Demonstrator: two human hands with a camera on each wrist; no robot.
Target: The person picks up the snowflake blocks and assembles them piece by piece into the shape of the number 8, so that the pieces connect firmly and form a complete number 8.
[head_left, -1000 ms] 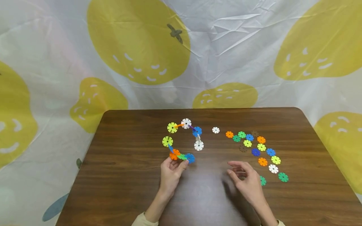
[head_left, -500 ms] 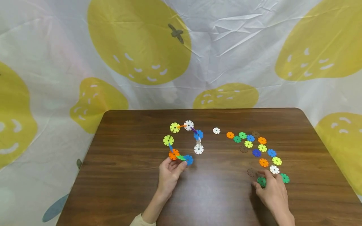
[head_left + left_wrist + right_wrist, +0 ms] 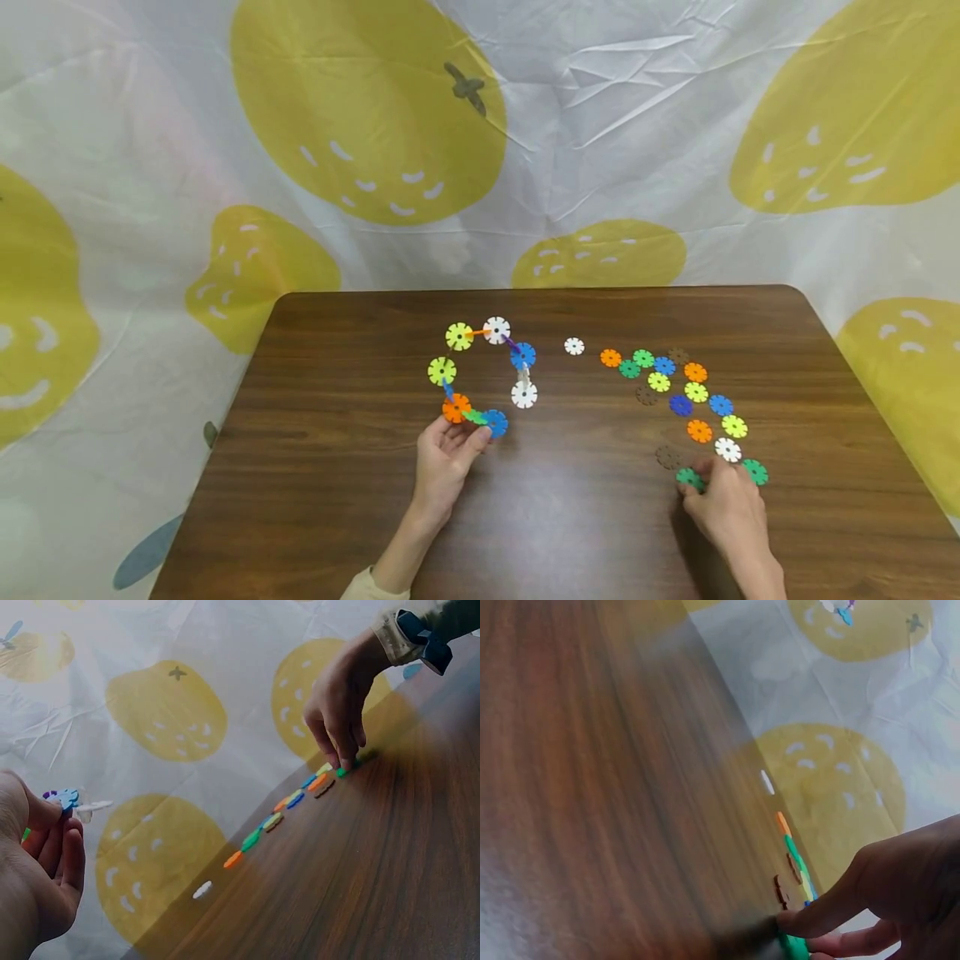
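The chain (image 3: 453,340), an open ring of seven notched discs seen face-on and six edge-on, extends forward of the left hand (image 3: 441,468), whose thumb and fingers pinch its near end by the blue disc (image 3: 500,422). The right hand (image 3: 726,504) pinches one green disc (image 3: 687,477) narrowly between thumb and fingertips, low at the table (image 3: 337,433). Seventeen loose discs (image 3: 681,406) lie beside and beyond this grip: three orange, three green, three yellow, three brown, two white, two light blue, one dark blue.
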